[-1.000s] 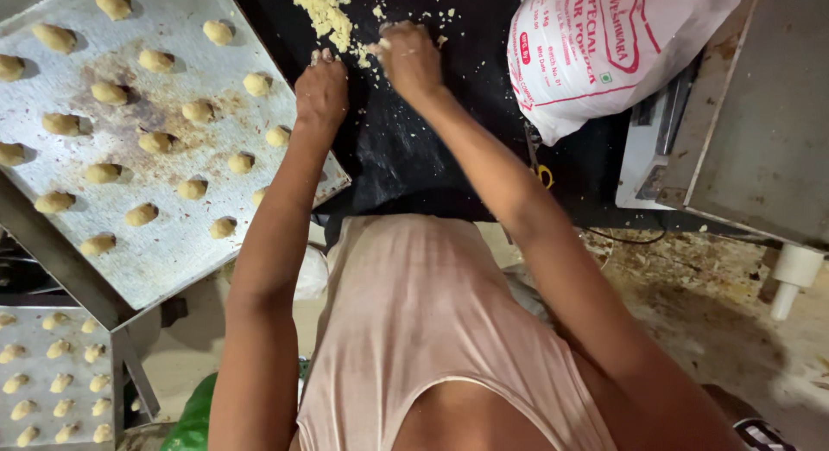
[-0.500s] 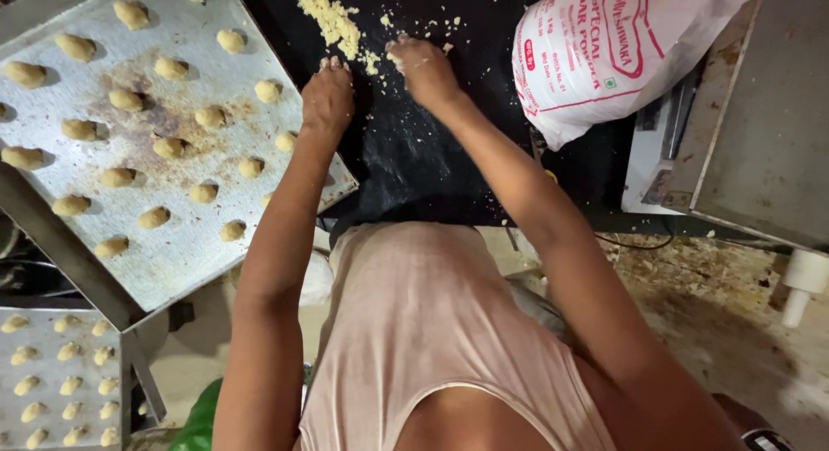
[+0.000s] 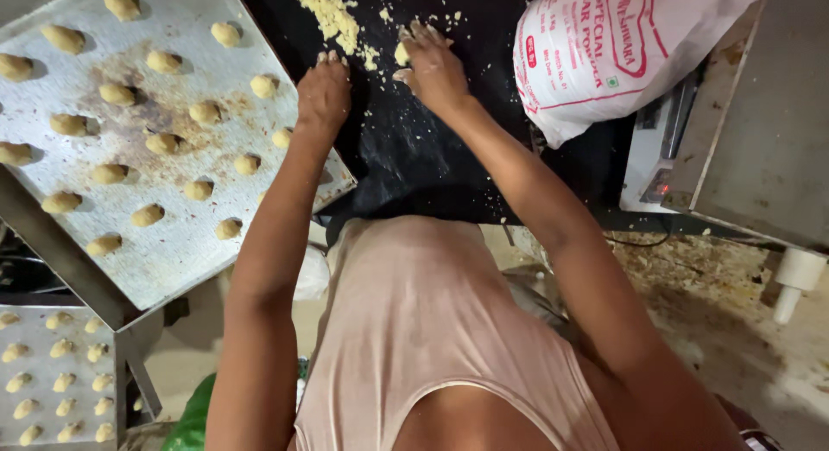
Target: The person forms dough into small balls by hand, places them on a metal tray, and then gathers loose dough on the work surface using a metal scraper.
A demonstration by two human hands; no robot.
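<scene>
A small pale yellow dough lump (image 3: 401, 53) sits pinched at the right hand's fingertips, just beside a crumbly yellow dough heap (image 3: 326, 15) spread on black sheet (image 3: 406, 149).

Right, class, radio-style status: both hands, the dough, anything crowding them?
Left hand flat on black worktop sheet. Right hand pinching small pale dough lump. Crumbly yellow dough pile just ahead. Metal tray of dough balls beside left hand.
</scene>
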